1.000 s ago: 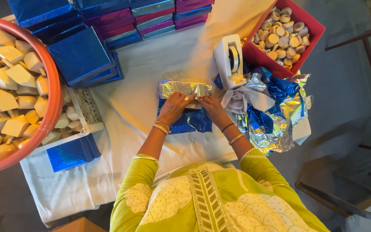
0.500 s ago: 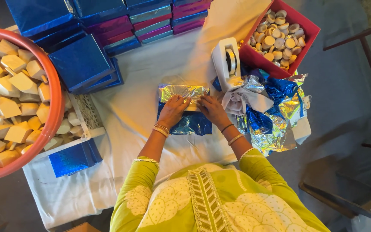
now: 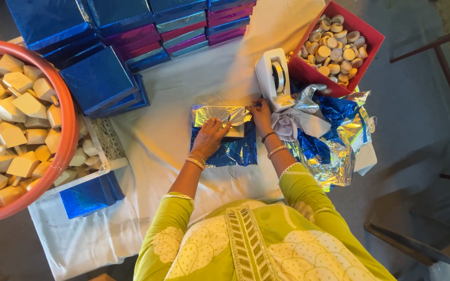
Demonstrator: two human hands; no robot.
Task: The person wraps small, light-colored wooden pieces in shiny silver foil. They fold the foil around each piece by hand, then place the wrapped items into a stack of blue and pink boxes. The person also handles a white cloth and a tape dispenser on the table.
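Left hand [image 3: 210, 136] lies flat, fingers spread, pressing the half-wrapped box [image 3: 224, 118] at worktop centre; the box sits on a blue foil sheet [image 3: 230, 151]. Right hand [image 3: 261, 115] is at the box's right edge, fingers pinched together on a foil flap. White tape dispenser [image 3: 273, 78] stands just beyond the right hand. Loose blue and silver foil heap [image 3: 334, 140] crowds the right side. Red tray of round pieces [image 3: 339, 44] behind it. Stacks of wrapped boxes [image 3: 105, 78] at the far edge; orange basin of pale blocks [image 3: 11, 119] at left.
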